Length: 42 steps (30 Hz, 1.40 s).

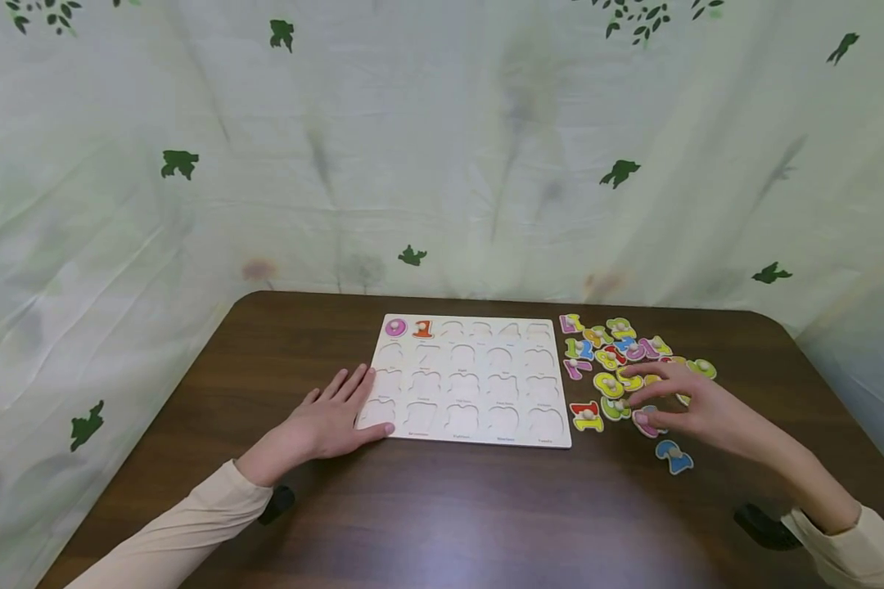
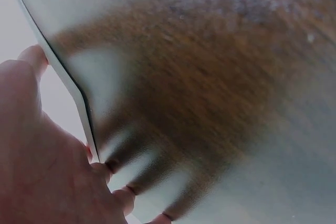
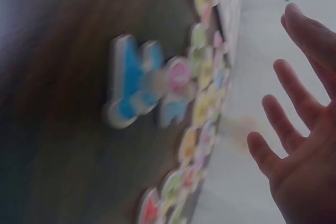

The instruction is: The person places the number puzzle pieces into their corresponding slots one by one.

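Observation:
A white number puzzle board (image 1: pixel 444 366) lies flat on the table, with a purple 0 piece (image 1: pixel 395 328) and a red 1 piece (image 1: pixel 423 330) in its top row. My left hand (image 1: pixel 330 422) rests at the board's left side, fingers spread, thumb on the lower left corner. Over the loose number pieces (image 1: pixel 608 385) to the right of the board is my right hand (image 1: pixel 707 409). In the right wrist view its fingers (image 3: pixel 286 124) are apart and hold nothing. A blue piece (image 1: pixel 674 457) lies nearest me, just below that hand.
The brown wooden table (image 1: pixel 442 515) has rounded far corners. Behind it hangs a pale curtain (image 1: pixel 442 147) with green leaf shapes. A red and yellow piece (image 1: pixel 587 416) lies close to the board's lower right corner.

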Available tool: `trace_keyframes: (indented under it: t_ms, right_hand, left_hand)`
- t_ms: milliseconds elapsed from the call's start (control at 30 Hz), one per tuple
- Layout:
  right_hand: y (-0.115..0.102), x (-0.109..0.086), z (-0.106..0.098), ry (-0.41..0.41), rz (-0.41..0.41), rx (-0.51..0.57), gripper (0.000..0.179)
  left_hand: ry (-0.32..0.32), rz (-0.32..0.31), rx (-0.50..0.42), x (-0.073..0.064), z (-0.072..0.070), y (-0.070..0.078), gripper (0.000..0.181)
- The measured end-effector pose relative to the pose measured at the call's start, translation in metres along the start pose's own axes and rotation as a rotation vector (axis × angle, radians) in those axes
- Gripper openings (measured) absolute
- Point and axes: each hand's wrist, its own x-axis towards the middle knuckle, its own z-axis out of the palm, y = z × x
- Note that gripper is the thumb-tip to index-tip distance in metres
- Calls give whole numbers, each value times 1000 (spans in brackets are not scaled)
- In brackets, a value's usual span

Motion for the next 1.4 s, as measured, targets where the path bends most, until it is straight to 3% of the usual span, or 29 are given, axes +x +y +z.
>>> trace_keyframes:
  t_ms: [300, 533, 700, 967, 1233, 1400]
  right_hand:
    - [21, -45, -1, -6, 57, -122, 25]
    - [32, -60, 7, -4, 68, -155, 28]
    - [35, -62, 10, 4, 67, -215, 32]
    - [34, -61, 11, 40, 51, -261, 37]
    - [23, -57, 11, 73, 43, -180, 40]
    - [9, -41, 13, 76, 121, -117, 27]
  left_hand:
    - [27, 8, 1, 8, 10, -7, 106]
    - [15, 12, 4, 0, -2, 2, 102]
    - [17, 18, 2, -3, -6, 5, 100]
    - [16, 7, 4, 1, 1, 0, 106]
    - [24, 0, 14, 6, 8, -8, 110]
    - [21, 5, -2, 3, 6, -6, 109]
